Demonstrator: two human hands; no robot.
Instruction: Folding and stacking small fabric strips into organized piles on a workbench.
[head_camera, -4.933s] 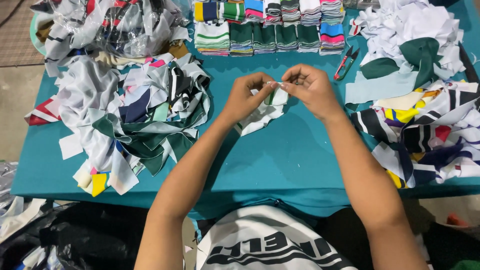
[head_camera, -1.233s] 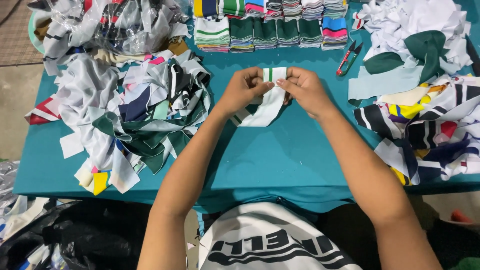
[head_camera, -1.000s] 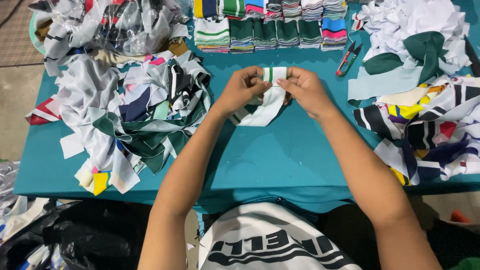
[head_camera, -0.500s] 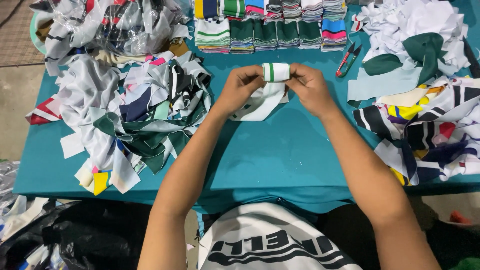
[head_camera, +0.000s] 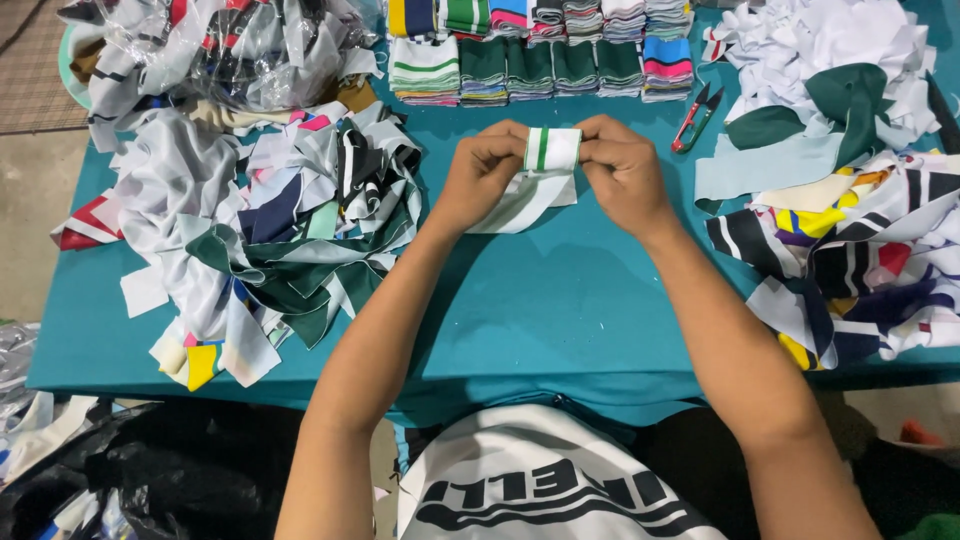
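Note:
My left hand (head_camera: 484, 168) and my right hand (head_camera: 622, 168) both pinch a small folded white fabric strip with a green stripe (head_camera: 551, 150), held flat between the thumbs and fingers above the teal table (head_camera: 560, 300). A longer white piece of the same cloth (head_camera: 520, 205) hangs down from it onto the table. Rows of folded striped strips (head_camera: 530, 60) lie stacked just beyond my hands.
A big heap of mixed fabric scraps (head_camera: 270, 210) covers the table's left side. Another heap (head_camera: 850, 240) lies at the right, with white and green offcuts (head_camera: 830, 60) behind it. Red thread snips (head_camera: 695, 120) rest right of my hands. Black bags (head_camera: 160, 480) sit below.
Over the last five seconds my hands have folded the white strip into a small packet and lifted it slightly away from me. The rest of the table is unchanged.

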